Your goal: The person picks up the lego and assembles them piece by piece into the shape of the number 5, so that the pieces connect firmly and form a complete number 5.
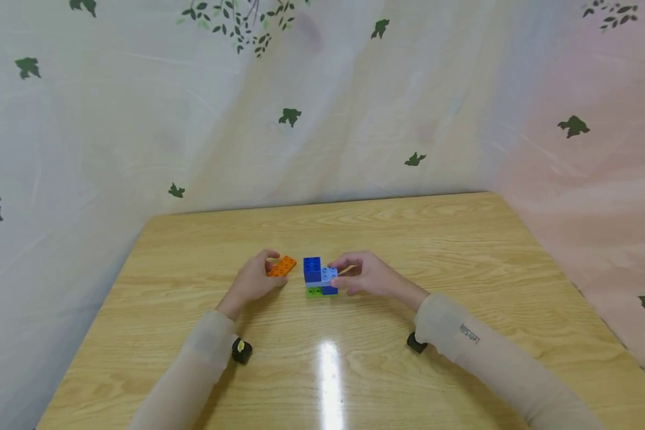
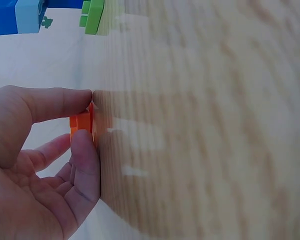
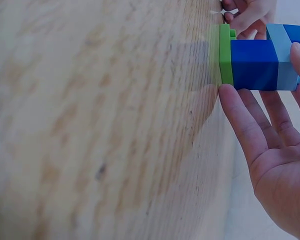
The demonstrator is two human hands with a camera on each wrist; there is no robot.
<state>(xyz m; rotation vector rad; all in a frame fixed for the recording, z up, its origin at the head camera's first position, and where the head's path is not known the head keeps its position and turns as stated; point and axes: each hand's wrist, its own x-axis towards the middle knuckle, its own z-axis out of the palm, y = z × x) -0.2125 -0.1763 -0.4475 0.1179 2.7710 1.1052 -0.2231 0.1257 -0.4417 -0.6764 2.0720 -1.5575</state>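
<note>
In the head view, a small stack of toy building bricks stands near the middle of the table. Its base is a light green plate (image 1: 314,292) with a dark blue brick (image 3: 254,65) on its right part. A light blue plate (image 1: 328,274) lies across that, and another dark blue brick (image 1: 312,269) sits on top at the left. My right hand (image 1: 369,274) grips the stack from its right side, thumb at the light blue plate. To the left, my left hand (image 1: 253,278) pinches a flat orange studded plate (image 1: 283,266) low at the tabletop, apart from the stack.
A wooden table (image 1: 279,382) lies under both hands, with a bright light reflection in front. Behind it hangs a pale curtain (image 1: 344,119) with leaf patterns. Black wrist devices (image 1: 242,350) show under both sleeves.
</note>
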